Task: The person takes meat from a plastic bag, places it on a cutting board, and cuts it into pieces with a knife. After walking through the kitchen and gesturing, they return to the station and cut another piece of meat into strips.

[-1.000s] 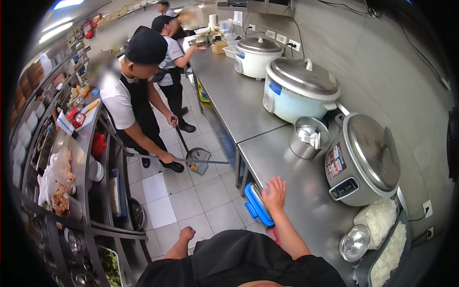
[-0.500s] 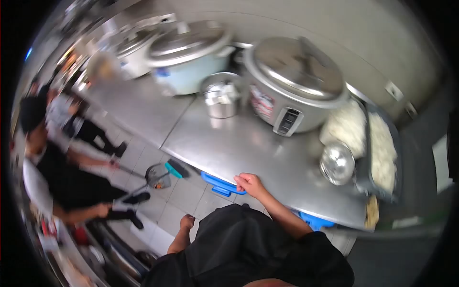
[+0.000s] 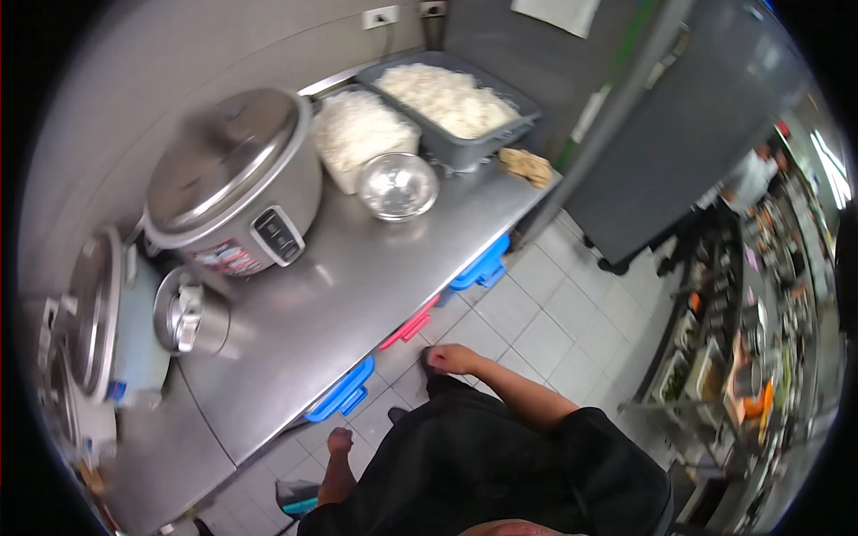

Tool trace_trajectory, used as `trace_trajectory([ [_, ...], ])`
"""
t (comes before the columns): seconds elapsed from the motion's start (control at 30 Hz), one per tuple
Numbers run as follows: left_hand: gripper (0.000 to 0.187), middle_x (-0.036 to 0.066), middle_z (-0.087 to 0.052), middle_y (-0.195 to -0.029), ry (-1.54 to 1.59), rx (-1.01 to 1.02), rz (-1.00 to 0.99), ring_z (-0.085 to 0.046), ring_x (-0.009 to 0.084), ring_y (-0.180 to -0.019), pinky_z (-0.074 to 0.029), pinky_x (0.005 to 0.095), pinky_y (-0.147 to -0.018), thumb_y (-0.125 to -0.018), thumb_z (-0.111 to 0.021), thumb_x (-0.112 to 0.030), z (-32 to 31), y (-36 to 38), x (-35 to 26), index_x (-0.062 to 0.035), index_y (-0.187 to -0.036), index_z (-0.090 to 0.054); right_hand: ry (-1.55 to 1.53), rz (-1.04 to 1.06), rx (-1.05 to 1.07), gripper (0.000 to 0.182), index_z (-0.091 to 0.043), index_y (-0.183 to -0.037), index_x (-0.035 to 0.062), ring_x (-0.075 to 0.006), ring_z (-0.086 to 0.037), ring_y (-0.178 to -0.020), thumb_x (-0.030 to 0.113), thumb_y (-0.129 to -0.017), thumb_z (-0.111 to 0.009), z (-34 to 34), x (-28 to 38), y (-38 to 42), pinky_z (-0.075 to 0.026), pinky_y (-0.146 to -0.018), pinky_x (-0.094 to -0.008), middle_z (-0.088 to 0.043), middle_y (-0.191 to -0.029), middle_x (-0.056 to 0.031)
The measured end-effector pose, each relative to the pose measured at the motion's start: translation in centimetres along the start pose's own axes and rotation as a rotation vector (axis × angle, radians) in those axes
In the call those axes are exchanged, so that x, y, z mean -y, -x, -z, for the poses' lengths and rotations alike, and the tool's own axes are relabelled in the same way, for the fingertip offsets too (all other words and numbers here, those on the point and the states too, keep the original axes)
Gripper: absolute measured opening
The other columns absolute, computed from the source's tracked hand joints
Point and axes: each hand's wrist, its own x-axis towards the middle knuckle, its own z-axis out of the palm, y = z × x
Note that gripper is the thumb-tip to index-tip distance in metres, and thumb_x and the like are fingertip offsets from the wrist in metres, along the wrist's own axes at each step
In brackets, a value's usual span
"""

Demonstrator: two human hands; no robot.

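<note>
My right hand (image 3: 454,359) hangs over the tiled floor in front of the steel counter (image 3: 313,330), its fingers curled; whether they hold anything is too small to tell. My left hand (image 3: 340,440) is lower and further left, closed, close to a blue lid (image 3: 342,390) under the counter edge. Neither hand touches the counter. On the counter stand a large rice cooker (image 3: 241,188), a metal pot (image 3: 192,313) with white items, a shiny metal bowl (image 3: 398,187), a bag of rice (image 3: 365,134) and a grey tub of rice (image 3: 451,100).
More cookers (image 3: 116,322) stand at the left. A cloth (image 3: 527,167) lies on the counter's right end. Red (image 3: 411,323) and blue (image 3: 483,263) lids show below the edge. A tall grey cabinet (image 3: 661,143), people (image 3: 751,183) and a food station (image 3: 715,357) are at the right.
The view has turned right, so the cookers have shifted left and the food station has appeared. The sweeping person is out of view. My right hand is now away from the counter edge.
</note>
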Motion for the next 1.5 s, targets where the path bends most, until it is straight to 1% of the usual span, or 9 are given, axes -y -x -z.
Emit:
trace_trajectory([
  [0.07,0.011,0.011,-0.072,-0.081,-1.057,0.022,-1.136,-0.069,0.0308,-0.077,-0.055,0.0458,-0.075,-0.080,-0.069,-0.017,0.2,-1.6,0.0,-0.0064,-0.081,-0.070,0.326,-0.253,-0.039,0.031,-0.069,-0.114,0.0144,-0.0360,-0.067,-0.105,0.032,-0.095,-0.052,-2.7,-9.7,4.6,-0.053,-0.089,-0.0466,-0.070,-0.111,-0.0190],
  [0.1,0.011,0.011,-0.072,-0.081,-1.086,0.040,-1.184,-0.069,0.0308,-0.077,-0.055,0.0458,-0.075,-0.080,-0.069,-0.017,-0.2,-1.8,-1.5,-0.0064,-0.081,-0.070,0.306,-0.403,-0.085,0.031,-0.070,-0.108,0.0091,-0.0389,-0.066,-0.105,0.030,-0.093,-0.052,-3.0,-11.5,9.0,-0.054,-0.088,-0.0469,-0.070,-0.111,-0.0201],
  [0.37,0.022,0.016,-0.072,-0.081,-0.487,0.033,-0.691,-0.069,0.0359,-0.079,-0.054,0.0481,-0.075,-0.080,-0.068,-0.026,-7.8,1.5,-13.5,-0.0044,-0.081,-0.071,-0.624,-1.264,-0.402,0.034,-0.071,-0.094,-0.0016,-0.0269,-0.072,-0.073,0.026,-0.096,-0.051,-12.8,-32.9,35.2,-0.060,-0.064,-0.0440,-0.075,-0.089,-0.0133],
  [0.5,0.021,0.015,-0.070,-0.077,-0.489,0.011,-0.729,-0.068,0.0291,-0.068,-0.054,0.0462,-0.060,-0.081,-0.068,-0.022,-12.1,4.4,-19.9,-0.0041,-0.092,-0.069,-0.736,-1.091,-0.112,0.074,-0.027,-0.159,0.0310,-0.0207,-0.072,-0.088,0.011,-0.096,-0.061,-13.7,-35.8,39.2,-0.061,-0.070,-0.0419,-0.071,-0.111,-0.0105],
  [0.7,0.022,0.013,-0.061,-0.066,-0.327,0.169,-0.455,-0.058,0.0232,-0.045,-0.041,0.0378,-0.034,-0.088,-0.066,-0.019,-23.9,5.0,-30.1,-0.0051,-0.104,-0.060,-0.710,-0.998,-0.474,0.030,-0.067,-0.106,0.0034,-0.0250,-0.075,-0.079,0.026,-0.088,-0.059,-6.1,-35.8,42.7,-0.062,-0.063,-0.0416,-0.075,-0.095,-0.0134],
  [0.73,0.019,0.011,-0.058,-0.062,-0.401,0.325,-1.010,-0.056,0.0202,-0.044,-0.040,0.0357,-0.034,-0.091,-0.066,-0.021,-25.7,4.9,-31.8,-0.0051,-0.099,-0.058,-0.677,-0.997,-0.442,0.025,-0.064,-0.105,0.0061,-0.0237,-0.075,-0.076,0.023,-0.087,-0.058,-4.3,-36.5,43.8,-0.061,-0.061,-0.0406,-0.074,-0.092,-0.0109],
  [0.83,0.019,0.009,-0.056,-0.060,-0.274,0.281,-0.487,-0.057,0.0192,-0.044,-0.041,0.0343,-0.035,-0.092,-0.065,-0.022,-34.4,7.2,-36.4,-0.0060,-0.099,-0.057,-0.767,-0.966,-0.588,0.024,-0.065,-0.104,0.0080,-0.0225,-0.074,-0.074,0.022,-0.087,-0.057,-0.3,-39.4,48.3,-0.060,-0.058,-0.0395,-0.072,-0.086,-0.0092],
  [1.43,0.028,0.014,-0.069,-0.065,-1.333,0.514,-0.766,-0.067,0.0305,-0.053,-0.055,0.0442,-0.063,-0.083,-0.059,-0.028,-82.5,15.7,-67.9,-0.0033,-0.077,-0.071,-1.391,-1.211,-0.839,0.047,-0.063,-0.124,0.0100,-0.0302,-0.071,-0.074,0.002,-0.079,-0.068,-4.8,-61.5,65.4,-0.061,-0.057,-0.0461,-0.070,-0.097,-0.0156],
  [1.5,0.041,0.015,-0.074,-0.102,-1.632,0.638,-1.238,-0.071,0.0332,-0.094,-0.056,0.0476,-0.083,-0.091,-0.052,-0.040,-92.0,17.3,-72.8,-0.0067,-0.087,-0.075,-1.306,-1.283,-0.945,0.048,-0.061,-0.125,0.0115,-0.0288,-0.070,-0.070,0.005,-0.079,-0.069,1.3,-59.2,68.9,-0.060,-0.057,-0.0440,-0.068,-0.088,-0.0139],
])
